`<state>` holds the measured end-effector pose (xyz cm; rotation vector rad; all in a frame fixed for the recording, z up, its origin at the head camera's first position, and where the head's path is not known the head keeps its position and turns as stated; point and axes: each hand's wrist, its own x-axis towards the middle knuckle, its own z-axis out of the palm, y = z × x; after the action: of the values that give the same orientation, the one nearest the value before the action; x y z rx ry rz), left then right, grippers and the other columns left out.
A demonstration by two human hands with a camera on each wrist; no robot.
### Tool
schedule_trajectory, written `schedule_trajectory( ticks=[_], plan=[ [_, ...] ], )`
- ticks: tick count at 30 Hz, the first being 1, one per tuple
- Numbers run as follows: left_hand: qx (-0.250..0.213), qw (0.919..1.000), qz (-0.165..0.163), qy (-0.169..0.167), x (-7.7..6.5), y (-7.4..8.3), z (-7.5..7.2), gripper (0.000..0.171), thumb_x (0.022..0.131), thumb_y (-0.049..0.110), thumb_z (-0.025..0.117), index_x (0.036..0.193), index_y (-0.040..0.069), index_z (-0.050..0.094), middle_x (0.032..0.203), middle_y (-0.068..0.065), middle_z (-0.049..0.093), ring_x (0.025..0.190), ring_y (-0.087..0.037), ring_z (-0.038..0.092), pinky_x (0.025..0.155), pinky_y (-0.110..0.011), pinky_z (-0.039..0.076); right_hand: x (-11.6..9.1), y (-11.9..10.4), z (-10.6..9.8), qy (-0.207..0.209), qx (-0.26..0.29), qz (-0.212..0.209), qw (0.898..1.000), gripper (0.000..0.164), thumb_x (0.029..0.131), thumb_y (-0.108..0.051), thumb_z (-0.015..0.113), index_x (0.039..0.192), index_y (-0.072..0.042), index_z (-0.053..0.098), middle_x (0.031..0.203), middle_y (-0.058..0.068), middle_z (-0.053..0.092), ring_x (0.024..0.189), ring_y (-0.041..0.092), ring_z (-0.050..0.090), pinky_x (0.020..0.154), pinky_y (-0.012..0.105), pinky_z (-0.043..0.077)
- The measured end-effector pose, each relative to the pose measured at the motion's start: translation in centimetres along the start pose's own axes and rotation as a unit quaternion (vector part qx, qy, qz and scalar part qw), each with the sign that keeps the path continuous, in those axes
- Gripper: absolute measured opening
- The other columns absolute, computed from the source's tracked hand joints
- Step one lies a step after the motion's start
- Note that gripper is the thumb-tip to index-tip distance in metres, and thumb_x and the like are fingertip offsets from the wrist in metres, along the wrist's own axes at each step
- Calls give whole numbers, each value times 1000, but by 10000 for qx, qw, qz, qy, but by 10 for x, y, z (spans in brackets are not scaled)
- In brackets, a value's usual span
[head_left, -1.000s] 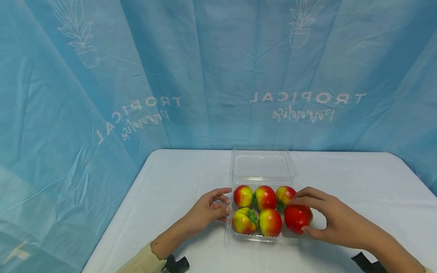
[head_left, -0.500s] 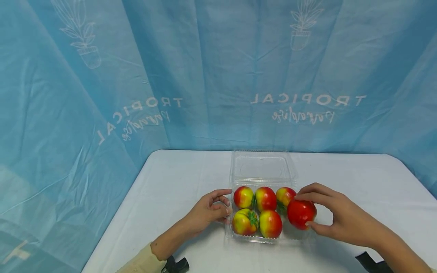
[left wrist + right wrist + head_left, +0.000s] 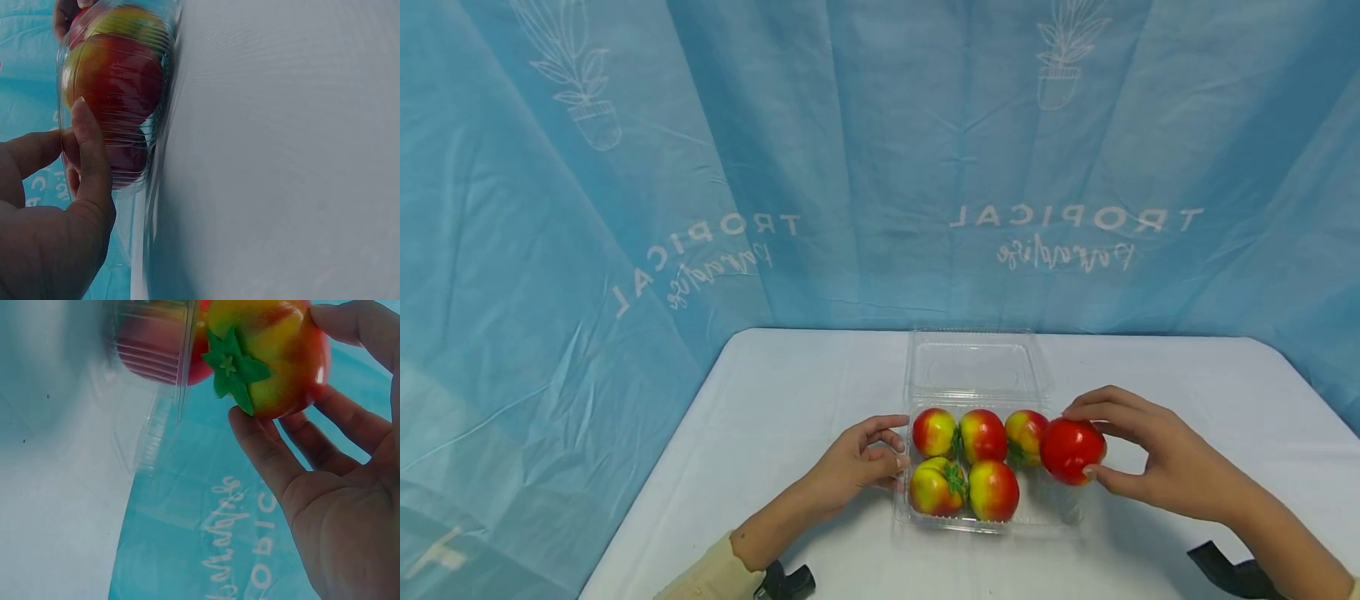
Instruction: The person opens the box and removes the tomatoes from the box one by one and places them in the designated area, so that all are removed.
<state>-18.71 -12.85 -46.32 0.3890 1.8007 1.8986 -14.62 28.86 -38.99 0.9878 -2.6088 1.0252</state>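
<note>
My right hand (image 3: 1157,467) grips a glossy tomato (image 3: 1072,451) between thumb and fingers, raised over the right end of a clear plastic clamshell container (image 3: 988,526). The right wrist view shows this tomato (image 3: 275,356) with yellow patches and a green star-shaped calyx (image 3: 234,367). At the container's left side, my left hand (image 3: 857,462) pinches the rim, its thumb (image 3: 90,150) outside the ribbed wall. Several red-and-yellow tomatoes sit inside: three in the back row, including one tomato (image 3: 982,435) in the middle, and two in front, including one tomato (image 3: 994,491). The front right spot holds none.
The container's hinged lid (image 3: 976,363) lies open toward the back. A white cloth covers the table (image 3: 805,375). Blue printed curtains (image 3: 880,167) hang behind and at the left. Black straps (image 3: 786,581) show at both wrists.
My right hand has lifted the tomato out of the container's front right spot, moving it up and to the right. The left hand stays at the container's side.
</note>
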Motion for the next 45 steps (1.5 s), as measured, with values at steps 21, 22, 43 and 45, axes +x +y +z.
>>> schedule_trajectory(
  ticks=[21,22,43,45],
  plan=[
    [-48,10000,37,-23,1,2,0,61,101,3,71,156,6,46,120,-13,52,84,-16,65,84,-39,66,-1,31,-7,772,461,199,9958,79,66,13,95,136,-11,66,134,0,62,123,7,58,88,14,58],
    [-51,10000,40,-25,1,2,0,61,101,3,71,156,6,45,119,-12,52,84,-16,65,84,-38,66,-2,33,-7,791,486,218,9954,79,67,13,94,136,-10,65,134,0,62,123,8,58,88,13,58],
    [-130,9999,5,19,1,-1,1,62,100,2,71,156,6,46,118,-11,53,81,-16,66,80,-34,66,-9,63,-2,1248,770,871,9853,76,74,14,89,142,-7,62,137,4,59,123,7,55,86,12,57],
    [-130,9999,1,29,1,-1,1,62,100,2,72,156,6,46,118,-11,53,81,-16,66,79,-34,66,-11,67,-2,1289,775,948,9841,76,75,14,89,142,-7,61,137,4,59,124,6,55,86,11,57]
  ],
)
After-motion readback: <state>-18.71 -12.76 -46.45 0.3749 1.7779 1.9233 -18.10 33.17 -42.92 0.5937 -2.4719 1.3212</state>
